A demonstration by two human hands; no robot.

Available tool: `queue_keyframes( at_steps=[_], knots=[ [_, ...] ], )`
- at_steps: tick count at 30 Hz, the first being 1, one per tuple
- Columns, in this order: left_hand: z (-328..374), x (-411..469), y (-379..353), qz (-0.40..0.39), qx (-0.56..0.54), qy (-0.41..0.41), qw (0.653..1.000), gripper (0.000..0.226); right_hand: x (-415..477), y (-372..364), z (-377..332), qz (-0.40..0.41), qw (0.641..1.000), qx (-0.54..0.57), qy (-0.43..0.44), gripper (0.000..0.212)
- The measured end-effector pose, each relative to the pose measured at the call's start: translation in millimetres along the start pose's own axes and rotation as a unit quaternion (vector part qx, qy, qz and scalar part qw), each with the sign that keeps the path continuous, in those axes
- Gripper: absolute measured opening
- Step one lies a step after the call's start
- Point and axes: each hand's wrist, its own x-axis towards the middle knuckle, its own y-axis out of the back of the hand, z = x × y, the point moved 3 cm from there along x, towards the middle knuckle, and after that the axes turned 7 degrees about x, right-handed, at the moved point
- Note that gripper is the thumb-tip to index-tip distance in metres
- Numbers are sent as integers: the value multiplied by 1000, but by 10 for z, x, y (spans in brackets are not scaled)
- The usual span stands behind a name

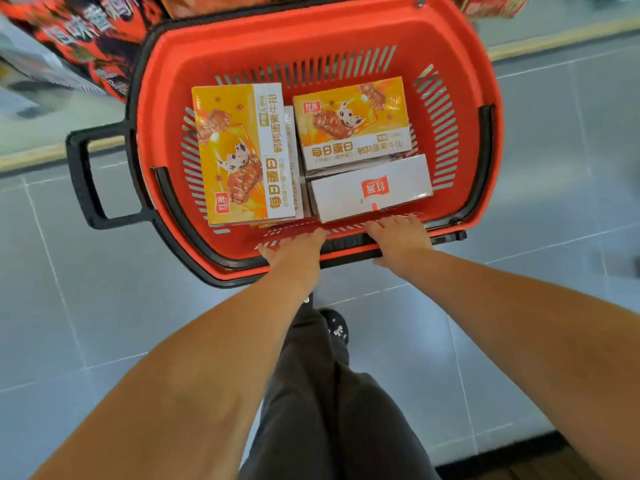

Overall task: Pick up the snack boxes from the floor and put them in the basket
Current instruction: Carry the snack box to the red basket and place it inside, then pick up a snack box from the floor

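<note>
A red shopping basket [346, 32] with black trim stands on the grey tiled floor. Inside lie a yellow snack box [239, 150] at the left, a second yellow snack box [353, 119] at the right, and a white snack box [370, 188] in front of it. More boxes seem stacked under them. My left hand [298, 254] and my right hand [398, 237] rest palm-down on the basket's near rim, fingers spread over the edge, holding no box.
A black handle [86, 174] sticks out from the basket's left side. Red-and-black packaged goods [86, 32] lie at the upper left and more red packs at the upper right. My dark trousers and a shoe [336, 327] are below the basket.
</note>
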Motion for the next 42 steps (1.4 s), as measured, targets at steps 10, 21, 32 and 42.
queue_keyframes(
  at_steps=[10, 21, 32, 42],
  knots=[
    [879, -37, 403, -29, 65, -16, 997, 46, -237, 57, 585, -4, 996, 85, -2, 73],
    [3457, -561, 1312, 90, -202, -53, 974, 30, -1932, 178, 2737, 182, 675, 623, -351, 47],
    [6318, -1264, 1535, 68, -242, -223, 942, 27, -3655, -13, 4712, 298, 482, 700, -434, 41],
    [8185, -868, 1445, 5, -80, -309, 948, 29, -4095, -532, 5908, 304, 256, 756, -519, 42]
  ],
)
